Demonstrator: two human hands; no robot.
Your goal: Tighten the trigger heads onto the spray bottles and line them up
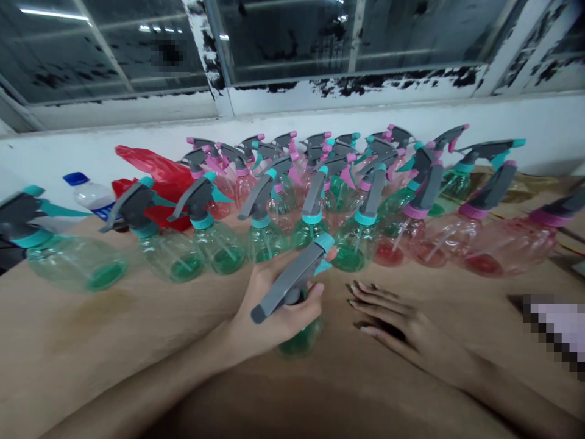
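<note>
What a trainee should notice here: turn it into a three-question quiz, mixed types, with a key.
1. Which hand holds the nearest spray bottle? A) left; B) right; C) both.
2. True or false: the right hand is turned palm down.
3. Fill in: beside the red plastic bag stands a clear bottle with a ____ cap.

Key: 1. A, the left hand. 2. True. 3. Blue.

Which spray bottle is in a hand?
The green bottle at front centre, gripped by the left hand. It alone is held, and it sits nearer the wearer than the row of bottles behind.
</note>
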